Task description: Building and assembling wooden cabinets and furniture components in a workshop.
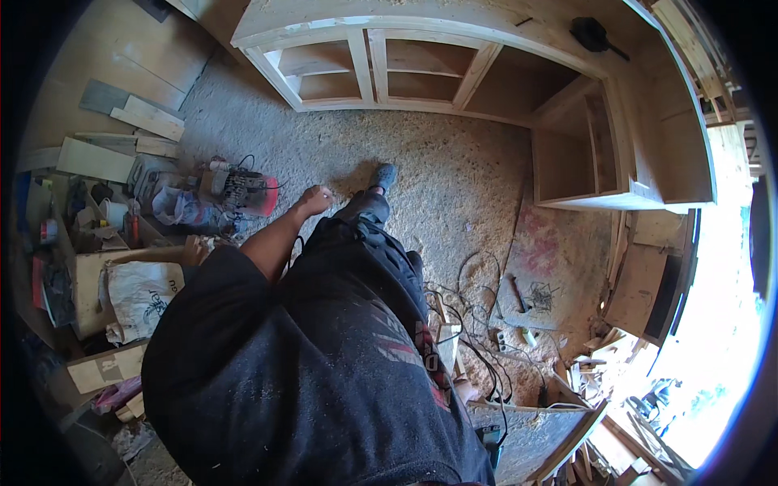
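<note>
My left hand hangs over the floor beside my leg, its fingers curled in with nothing visible in them. The nearest thing to it is a red and grey motor-driven machine standing on the floor to its left. My right hand shows only as a small patch past my shirt, close to a wooden panel at the lower right. Its fingers are hidden by my body, so what it holds cannot be seen. A dark green tool body is partly visible beside my shirt.
An unfinished wooden cabinet spans the far side, with a dark handled object on it. Black cables and a hammer lie among wood shavings. Boards, a white sack and tool boxes crowd the left. Wood scraps lie right.
</note>
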Demonstrator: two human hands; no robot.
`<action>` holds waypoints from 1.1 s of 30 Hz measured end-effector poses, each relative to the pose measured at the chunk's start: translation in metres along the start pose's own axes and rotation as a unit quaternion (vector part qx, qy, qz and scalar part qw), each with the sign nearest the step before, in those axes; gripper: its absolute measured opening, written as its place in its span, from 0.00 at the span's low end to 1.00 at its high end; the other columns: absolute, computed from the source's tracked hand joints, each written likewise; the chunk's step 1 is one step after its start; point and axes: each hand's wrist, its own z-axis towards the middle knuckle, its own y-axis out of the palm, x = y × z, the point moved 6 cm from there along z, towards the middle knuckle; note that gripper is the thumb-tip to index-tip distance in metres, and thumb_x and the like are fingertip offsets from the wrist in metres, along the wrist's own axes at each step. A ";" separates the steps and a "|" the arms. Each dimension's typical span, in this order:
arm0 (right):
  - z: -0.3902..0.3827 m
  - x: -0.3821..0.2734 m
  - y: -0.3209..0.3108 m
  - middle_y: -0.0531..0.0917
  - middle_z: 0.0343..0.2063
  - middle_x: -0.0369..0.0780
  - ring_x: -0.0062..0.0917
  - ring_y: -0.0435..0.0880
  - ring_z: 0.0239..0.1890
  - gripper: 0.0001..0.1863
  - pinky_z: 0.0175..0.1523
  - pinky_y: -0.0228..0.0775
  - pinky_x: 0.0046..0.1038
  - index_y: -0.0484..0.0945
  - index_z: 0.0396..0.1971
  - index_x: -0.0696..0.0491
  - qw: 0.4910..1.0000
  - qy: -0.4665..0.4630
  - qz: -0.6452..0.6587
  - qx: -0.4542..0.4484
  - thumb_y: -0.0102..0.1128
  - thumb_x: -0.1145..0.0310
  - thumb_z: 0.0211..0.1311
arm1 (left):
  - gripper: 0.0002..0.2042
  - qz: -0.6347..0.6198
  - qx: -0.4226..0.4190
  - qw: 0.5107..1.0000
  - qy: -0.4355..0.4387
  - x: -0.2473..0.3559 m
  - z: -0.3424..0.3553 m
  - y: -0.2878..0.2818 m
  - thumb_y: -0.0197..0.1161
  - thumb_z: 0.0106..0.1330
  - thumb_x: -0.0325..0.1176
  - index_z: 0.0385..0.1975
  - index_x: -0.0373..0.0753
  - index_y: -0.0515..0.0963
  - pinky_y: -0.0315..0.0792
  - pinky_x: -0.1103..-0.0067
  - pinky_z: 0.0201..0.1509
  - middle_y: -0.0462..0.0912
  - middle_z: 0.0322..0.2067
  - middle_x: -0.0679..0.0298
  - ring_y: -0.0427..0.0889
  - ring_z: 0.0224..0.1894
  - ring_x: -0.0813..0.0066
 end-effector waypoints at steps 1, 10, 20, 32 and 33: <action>-0.001 -0.001 -0.002 0.88 0.48 0.44 0.37 0.89 0.47 0.38 0.48 0.80 0.46 0.62 0.73 0.45 1.000 -0.003 -0.024 -0.011 0.64 0.50 0.67 | 0.18 -0.004 -0.007 1.000 -0.013 -0.003 -0.002 -0.001 0.61 0.64 0.47 0.39 0.38 0.87 0.78 0.62 0.50 0.88 0.39 0.48 0.86 0.45 0.48; 0.010 -0.004 0.010 0.88 0.51 0.41 0.37 0.89 0.51 0.27 0.50 0.75 0.56 0.67 0.71 0.33 0.996 0.021 -0.066 0.054 0.52 0.52 0.73 | 0.16 0.070 -0.011 0.997 0.012 -0.024 -0.010 -0.029 0.61 0.65 0.46 0.36 0.39 0.86 0.77 0.60 0.46 0.87 0.37 0.46 0.87 0.42 0.47; 0.042 0.017 0.027 0.83 0.40 0.47 0.38 0.85 0.47 0.20 0.52 0.77 0.52 0.81 0.46 0.48 0.900 0.135 0.384 0.154 0.47 0.50 0.74 | 0.19 0.056 -0.006 0.998 0.003 -0.010 0.026 -0.030 0.63 0.66 0.47 0.42 0.38 0.87 0.79 0.65 0.54 0.89 0.43 0.49 0.87 0.48 0.51; -0.039 -0.004 -0.012 0.73 0.47 0.44 0.35 0.76 0.52 0.35 0.56 0.73 0.48 0.71 0.60 0.52 0.250 0.107 0.960 0.062 0.66 0.43 0.62 | 0.24 -0.329 -0.094 0.926 -0.157 0.061 0.100 -0.040 0.63 0.74 0.46 0.62 0.39 0.75 0.78 0.62 0.57 0.83 0.56 0.55 0.84 0.56 0.59; -0.031 0.006 -0.015 0.73 0.48 0.43 0.34 0.76 0.53 0.35 0.56 0.73 0.48 0.71 0.60 0.52 0.262 0.183 0.946 0.049 0.66 0.43 0.62 | 0.24 -0.371 -0.091 0.913 -0.142 0.074 0.113 -0.049 0.63 0.74 0.46 0.63 0.38 0.74 0.78 0.63 0.58 0.82 0.58 0.54 0.83 0.57 0.59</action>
